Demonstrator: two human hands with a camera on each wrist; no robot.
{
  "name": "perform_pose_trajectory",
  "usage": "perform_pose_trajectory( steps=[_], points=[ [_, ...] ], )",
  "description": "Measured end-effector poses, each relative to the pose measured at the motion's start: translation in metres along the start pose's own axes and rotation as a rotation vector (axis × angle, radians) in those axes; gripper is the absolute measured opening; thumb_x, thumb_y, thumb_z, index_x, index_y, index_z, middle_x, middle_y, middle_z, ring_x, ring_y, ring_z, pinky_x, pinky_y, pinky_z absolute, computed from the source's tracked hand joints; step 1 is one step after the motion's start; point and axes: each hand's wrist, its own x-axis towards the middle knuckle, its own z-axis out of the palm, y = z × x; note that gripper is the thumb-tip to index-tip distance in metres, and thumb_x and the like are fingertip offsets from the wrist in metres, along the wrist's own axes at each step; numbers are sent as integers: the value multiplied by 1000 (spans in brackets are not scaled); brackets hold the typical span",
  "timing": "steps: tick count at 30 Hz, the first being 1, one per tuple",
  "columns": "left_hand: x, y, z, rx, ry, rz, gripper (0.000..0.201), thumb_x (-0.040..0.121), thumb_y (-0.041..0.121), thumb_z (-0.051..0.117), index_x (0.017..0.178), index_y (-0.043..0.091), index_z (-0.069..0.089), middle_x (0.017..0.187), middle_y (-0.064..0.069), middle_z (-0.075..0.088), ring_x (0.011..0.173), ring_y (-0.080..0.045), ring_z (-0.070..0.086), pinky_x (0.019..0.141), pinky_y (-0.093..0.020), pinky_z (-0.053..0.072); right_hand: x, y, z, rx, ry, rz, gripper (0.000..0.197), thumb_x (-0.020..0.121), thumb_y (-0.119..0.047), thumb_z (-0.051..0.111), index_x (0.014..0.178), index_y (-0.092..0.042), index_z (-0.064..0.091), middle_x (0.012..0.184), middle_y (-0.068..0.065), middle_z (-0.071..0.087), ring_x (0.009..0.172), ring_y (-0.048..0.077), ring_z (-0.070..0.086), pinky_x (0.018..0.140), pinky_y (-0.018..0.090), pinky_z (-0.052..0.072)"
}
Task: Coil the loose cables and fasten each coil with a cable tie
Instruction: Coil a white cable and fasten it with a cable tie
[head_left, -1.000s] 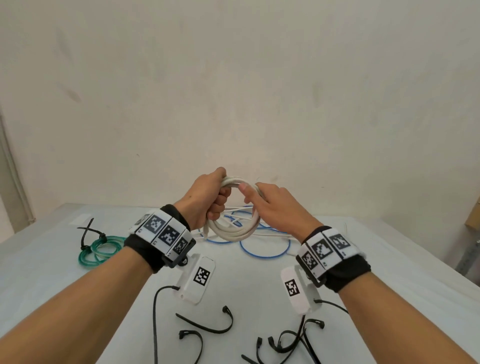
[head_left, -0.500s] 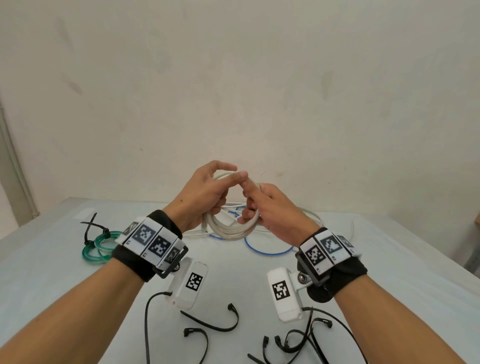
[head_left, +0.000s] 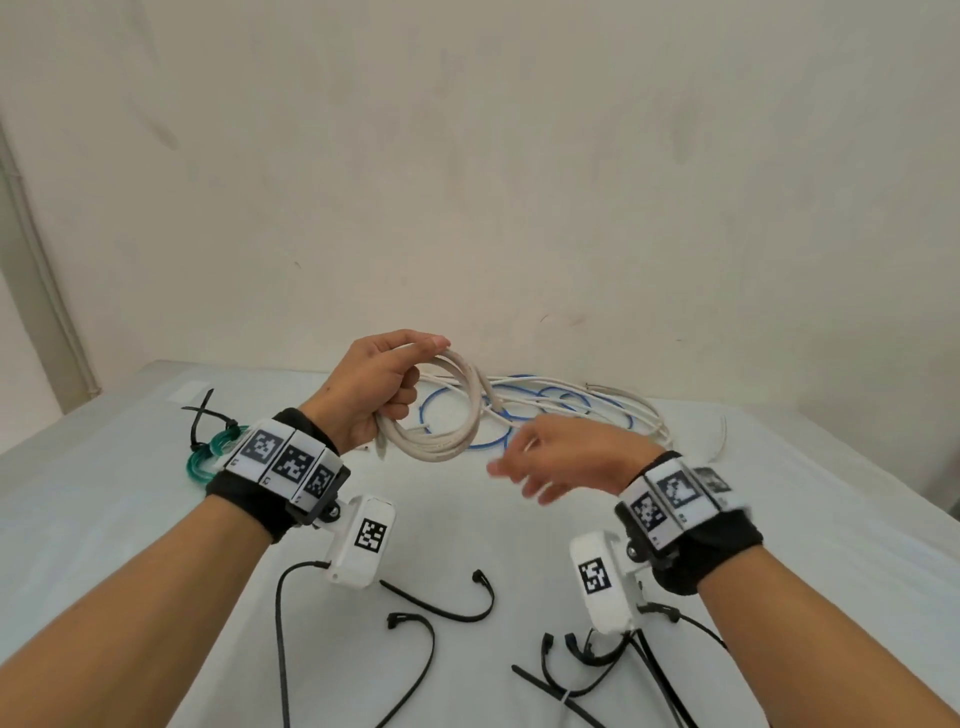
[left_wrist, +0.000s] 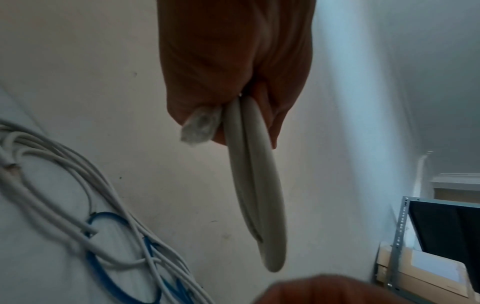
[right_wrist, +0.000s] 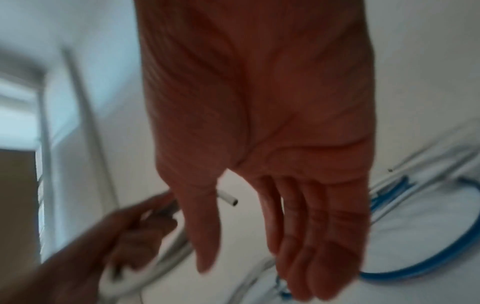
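- The left hand (head_left: 370, 391) grips the off-white round cable coil (head_left: 451, 415), raised above the white table (head_left: 156, 519); the loops hang below the fist.
- The right hand (head_left: 563, 457) is apart from the coil, fingers straight, holding nothing.
- Only the left wrist view shows a clear plug end (left_wrist: 200, 128) beside the gripped strands.
- One green tied coil (head_left: 208, 457) lies left; loose black cable ties (head_left: 441, 603) lie near, number unclear.

Scuffed cream wall (head_left: 519, 182) (bare), white table (head_left: 831, 519)
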Motion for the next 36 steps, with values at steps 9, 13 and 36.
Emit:
perform_pose_trajectory(
  steps=[9, 13, 36],
  points=[
    [-6, -7, 7, 7, 17, -11, 25, 97, 21, 71, 115, 4, 73, 61, 3, 24, 45, -9, 16, 37, -18, 15, 14, -3, 49, -519, -237, 172, 29, 89, -31, 81, 89, -3, 72, 79, 6, 76, 68, 17, 71, 64, 27, 56],
    [-9, -4, 10, 20, 10, -4, 29, 97, 23, 71, 117, 3, 72, 60, 4, 25, 45, -9, 16, 37, -17, 15, 13, -8, 54, -474, -277, 173, 21, 91, -23, 79, 85, -4, 74, 80, 8, 76, 59, 13, 68, 55, 23, 54],
    [-7, -8, 28, 166, 220, 198, 27, 94, 38, 73, 100, 12, 68, 46, 3, 34, 37, -16, 30, 41, -22, 30, -31, -31, -33, -247, 665, -212, 7, 80, -10, 69, 78, -11, 63, 74, 8, 75, 61, 21, 75, 66, 43, 65]
  ],
)
